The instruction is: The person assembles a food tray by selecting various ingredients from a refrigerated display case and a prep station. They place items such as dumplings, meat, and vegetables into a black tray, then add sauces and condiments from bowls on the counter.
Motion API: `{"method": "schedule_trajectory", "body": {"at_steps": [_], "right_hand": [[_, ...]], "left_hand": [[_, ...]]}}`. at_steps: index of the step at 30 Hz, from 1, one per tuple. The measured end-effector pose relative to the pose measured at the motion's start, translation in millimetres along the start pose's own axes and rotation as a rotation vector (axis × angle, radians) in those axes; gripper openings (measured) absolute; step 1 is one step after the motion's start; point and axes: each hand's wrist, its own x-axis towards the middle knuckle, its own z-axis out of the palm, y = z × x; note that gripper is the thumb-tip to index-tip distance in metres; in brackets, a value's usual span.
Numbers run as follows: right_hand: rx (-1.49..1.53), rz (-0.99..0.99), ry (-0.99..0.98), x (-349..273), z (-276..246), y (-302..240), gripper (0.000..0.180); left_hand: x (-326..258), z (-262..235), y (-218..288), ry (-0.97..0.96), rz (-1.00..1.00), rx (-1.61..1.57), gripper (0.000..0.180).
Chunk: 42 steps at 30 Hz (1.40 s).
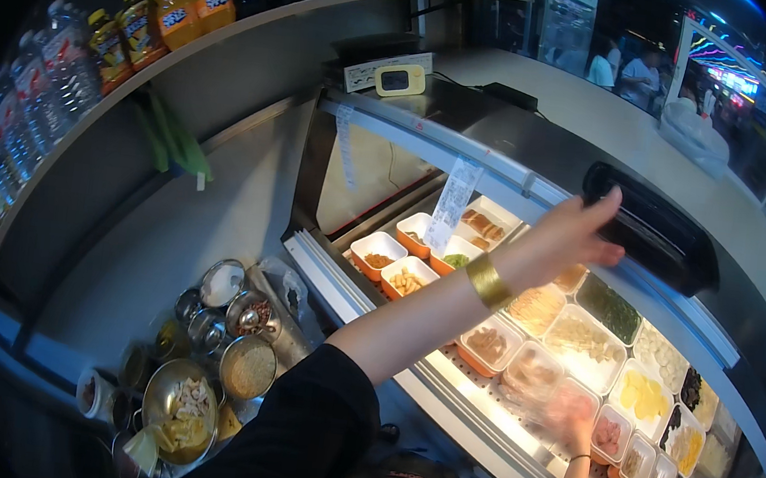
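My left hand [581, 238], its wrist in a wide gold-coloured bracelet [488, 281], reaches across the lit food case [508, 469]. Thumb and fingers are apart at the near end of a black tray [662, 235] on the top ledge; whether they touch it I cannot tell. My right hand [575, 420], with a thin dark band at the wrist, is low over the front row of tubs. Motion smears its fingers, and the tub under it shows pinkish. Beside it stand a tub of pink slices [609, 435] and a plastic-covered tub [532, 369].
A paper slip [453, 205] hangs from the case's upper rail. Bowls of seasonings [249, 365] and a metal bowl with food [181, 410] stand at lower left. Drink bottles [177, 13] line the upper-left shelf. A yellow-framed device [400, 80] and a plastic bag [695, 133] rest behind the case.
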Motion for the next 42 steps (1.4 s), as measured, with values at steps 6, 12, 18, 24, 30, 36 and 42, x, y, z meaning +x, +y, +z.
{"method": "schedule_trajectory", "body": {"at_steps": [6,12,18,24,30,36,42], "right_hand": [[0.133,-0.249,0.022,-91,60,-134,0.010],[0.262,-0.445,0.077,-130,132,-187,0.034],[1.088,-0.188,-0.235,-145,151,-227,0.062],[0.972,-0.188,-0.265,-127,154,-203,0.073],[0.902,-0.145,-0.261,-138,166,-215,0.072],[0.854,-0.251,-0.186,-120,152,-200,0.070],[0.715,-0.347,0.031,-134,118,-188,0.070]], "left_hand": [[-52,-14,-69,0.071,0.363,0.853,0.070],[-81,-29,-136,-0.347,0.091,0.682,0.034],[-78,-46,-152,-0.387,0.221,0.457,0.013],[-106,-36,-135,-0.711,0.311,0.642,0.018],[-109,-24,-144,-0.641,0.563,0.798,0.013],[-114,-13,-148,-0.822,0.803,0.846,0.008],[-65,-16,-45,-0.276,1.010,1.002,0.024]]}}
